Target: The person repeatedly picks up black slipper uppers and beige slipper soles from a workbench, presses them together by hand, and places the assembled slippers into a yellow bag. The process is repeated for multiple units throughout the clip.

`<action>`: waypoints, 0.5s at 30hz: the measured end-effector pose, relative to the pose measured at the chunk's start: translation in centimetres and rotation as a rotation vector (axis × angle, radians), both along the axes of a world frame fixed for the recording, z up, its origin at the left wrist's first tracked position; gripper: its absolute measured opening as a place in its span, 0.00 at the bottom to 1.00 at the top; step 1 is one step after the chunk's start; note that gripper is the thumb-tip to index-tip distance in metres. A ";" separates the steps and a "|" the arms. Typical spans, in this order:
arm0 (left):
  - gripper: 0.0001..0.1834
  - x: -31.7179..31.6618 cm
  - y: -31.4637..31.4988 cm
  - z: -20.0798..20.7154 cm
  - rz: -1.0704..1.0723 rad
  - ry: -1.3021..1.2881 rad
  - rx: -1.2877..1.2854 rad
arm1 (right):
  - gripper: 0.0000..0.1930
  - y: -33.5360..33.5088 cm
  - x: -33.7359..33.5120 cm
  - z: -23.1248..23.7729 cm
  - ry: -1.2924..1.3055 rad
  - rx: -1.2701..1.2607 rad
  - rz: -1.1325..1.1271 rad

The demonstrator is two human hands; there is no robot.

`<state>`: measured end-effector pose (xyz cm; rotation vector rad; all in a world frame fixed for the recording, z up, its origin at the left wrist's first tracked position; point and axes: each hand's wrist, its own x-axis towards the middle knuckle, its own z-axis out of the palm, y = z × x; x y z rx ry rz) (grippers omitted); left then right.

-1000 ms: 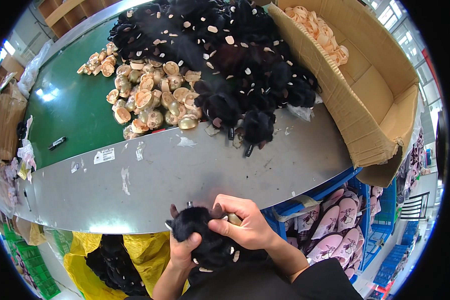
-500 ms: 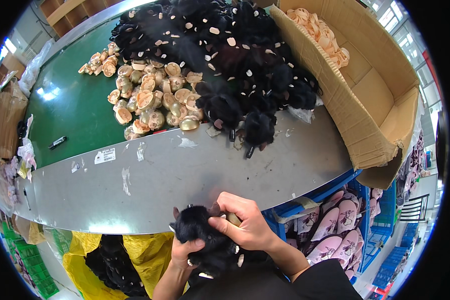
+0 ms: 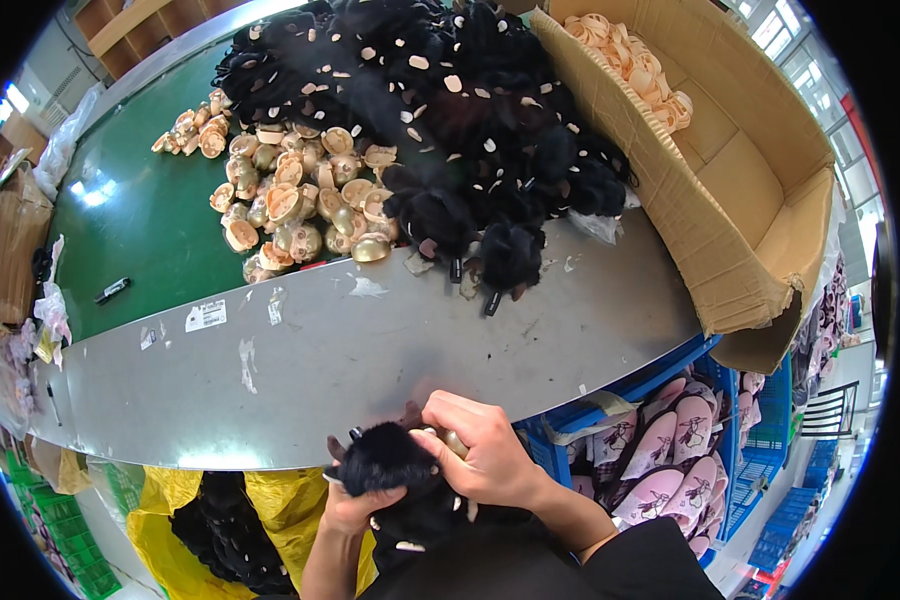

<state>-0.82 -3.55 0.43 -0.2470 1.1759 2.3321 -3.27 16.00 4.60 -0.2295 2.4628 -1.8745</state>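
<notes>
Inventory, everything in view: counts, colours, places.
Held plush: 1, black, lower centre
Table: 1, green and grey, centre
Plush pile: many, black, far side of table
Shells: many, peach and gold, left of plush pile
Marker: 1, black, table's left
Carton: 1, brown, right
Curved pieces: many, peach, inside carton
Crates: several, blue, right; green, left
Slippers: many, pink, right crates
Sack: 1, yellow, lower left
Sleeve: 1, black, lower edge
Left hand: 1, bare, on held plush
Right hand: 1, bare, on held plush
</notes>
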 end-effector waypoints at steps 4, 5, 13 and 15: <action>0.41 -0.6 -0.5 0.3 -0.184 0.081 -0.030 | 0.08 0.0 0.2 -0.1 -0.028 0.054 -0.006; 0.42 -0.6 0.2 1.1 -0.182 0.173 -0.049 | 0.08 0.1 0.3 -0.3 -0.025 0.049 -0.034; 0.18 -1.4 4.1 3.6 0.195 0.123 -0.269 | 0.10 1.4 1.0 -0.8 -0.145 -0.293 -0.154; 0.16 -1.3 3.7 2.4 0.290 0.174 -0.335 | 0.17 1.3 1.3 -0.2 -0.252 -0.478 -0.168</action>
